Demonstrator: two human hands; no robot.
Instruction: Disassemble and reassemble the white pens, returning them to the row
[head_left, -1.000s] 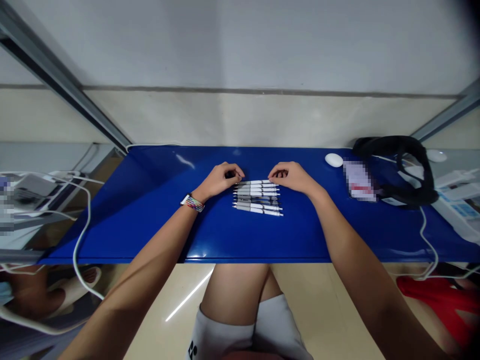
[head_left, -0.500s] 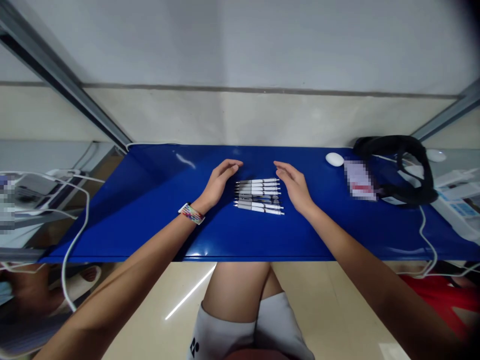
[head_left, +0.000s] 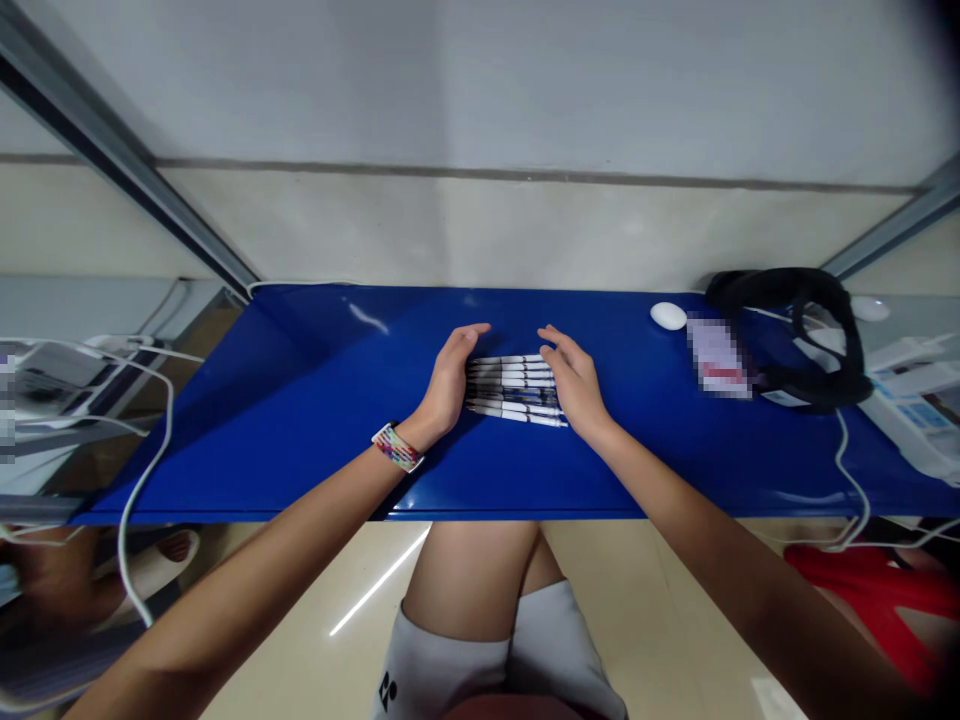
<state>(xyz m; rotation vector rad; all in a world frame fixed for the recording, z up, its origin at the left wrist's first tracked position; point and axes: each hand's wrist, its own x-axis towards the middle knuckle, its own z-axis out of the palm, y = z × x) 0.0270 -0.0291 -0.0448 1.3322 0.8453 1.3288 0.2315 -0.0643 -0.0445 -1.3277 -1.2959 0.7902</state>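
Observation:
Several white-and-black pens (head_left: 516, 390) lie side by side in a row on the blue table (head_left: 315, 400). Their dark tips point left and their white ends point right. My left hand (head_left: 450, 375) stands on edge at the tip ends, fingers stretched out and palm toward the pens. Facing it, my right hand (head_left: 576, 382) is at the other ends, its fingers extended and covering a few of those ends. Both palms seem to touch the pens, but neither hand is closed around them. A patterned band (head_left: 399, 447) circles my left wrist.
Toward the right of the table sit a white computer mouse (head_left: 668, 316), a blurred-out card or phone (head_left: 718, 357) and a black headset strap (head_left: 832, 320). White cables (head_left: 846, 460) hang at both sides. Other people's limbs show at the lower left and lower right.
My hands have come closer together, the left moving right and the right moving slightly left, so they now meet both ends of the pen row.

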